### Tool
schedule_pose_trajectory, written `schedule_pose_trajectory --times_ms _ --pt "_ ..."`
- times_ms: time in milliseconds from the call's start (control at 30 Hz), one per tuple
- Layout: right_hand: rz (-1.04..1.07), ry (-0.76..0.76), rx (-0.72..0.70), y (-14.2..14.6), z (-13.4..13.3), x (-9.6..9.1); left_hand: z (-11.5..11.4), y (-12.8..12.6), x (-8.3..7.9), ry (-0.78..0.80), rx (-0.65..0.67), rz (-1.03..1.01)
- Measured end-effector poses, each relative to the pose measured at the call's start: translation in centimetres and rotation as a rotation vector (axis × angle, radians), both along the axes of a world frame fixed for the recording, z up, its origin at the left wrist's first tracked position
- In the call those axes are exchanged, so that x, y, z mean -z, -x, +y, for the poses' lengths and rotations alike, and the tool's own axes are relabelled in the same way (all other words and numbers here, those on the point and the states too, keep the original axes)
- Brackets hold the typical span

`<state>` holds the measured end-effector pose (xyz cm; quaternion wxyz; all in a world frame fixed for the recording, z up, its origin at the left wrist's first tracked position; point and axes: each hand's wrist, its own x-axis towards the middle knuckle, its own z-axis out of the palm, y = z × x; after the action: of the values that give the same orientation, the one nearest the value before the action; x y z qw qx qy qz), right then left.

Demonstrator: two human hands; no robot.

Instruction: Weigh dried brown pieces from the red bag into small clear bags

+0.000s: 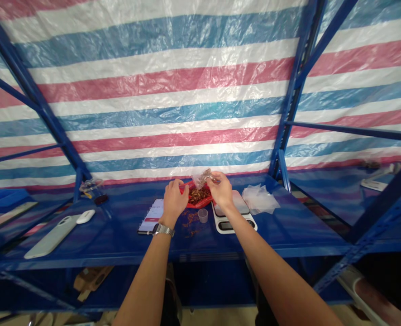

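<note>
- So your blue shelf (293, 233) carries the lot.
- Scale (243, 208): right of the shelf's middle, partly under your right forearm.
- Red bag (195, 206): mid-shelf, nearer the back edge, mouth open on dried flakes (198, 195). Probably light and floppy, so I'd hold it by the rim; squeeze the belly and it might spill.
- Flat clear bags (260, 200): toward the back right corner, beside the scale. Thin stuff.
- Phone (153, 215): left of the red bag.
- Your left hand (175, 199): half curled at the red bag's left end; can't tell if it's really gripping.
- Your right hand (221, 190): thumb and fingers pinched on a small filled bag (200, 179) above the red one. Looks light, soft, kinda slick; top edge is the safest grip imo.
- Plastic cup (203, 219): toward the front edge, likely tippy.
</note>
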<state>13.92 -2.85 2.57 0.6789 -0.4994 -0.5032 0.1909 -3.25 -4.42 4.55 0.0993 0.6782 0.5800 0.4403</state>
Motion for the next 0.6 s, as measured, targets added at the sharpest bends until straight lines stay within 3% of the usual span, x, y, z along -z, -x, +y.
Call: schedule_pose_trajectory --times_ms 67,167,267,367,500,600 --pt "-0.108 0.002 0.040 -0.1 0.2 -0.4 -0.4 0.4 0.6 0.011 -0.106 0.235" --pt "-0.281 -0.009 0.046 0.0 0.1 -1.2 -0.3 0.9 1.3 0.115 -0.071 0.287" --pt "-0.401 -0.005 0.016 -0.1 -0.2 -2.0 0.4 1.4 1.5 0.123 0.024 0.130" --pt "-0.451 0.003 -0.008 0.0 -0.7 -2.6 1.0 1.6 1.1 0.059 0.026 -0.048" --pt "-0.440 0.018 -0.017 0.2 -1.2 -3.2 0.8 1.2 0.5 -0.006 0.073 -0.408" --pt "-0.405 0.017 -0.026 0.4 -1.4 -3.5 0.2 1.0 0.0 0.092 0.143 -0.697"
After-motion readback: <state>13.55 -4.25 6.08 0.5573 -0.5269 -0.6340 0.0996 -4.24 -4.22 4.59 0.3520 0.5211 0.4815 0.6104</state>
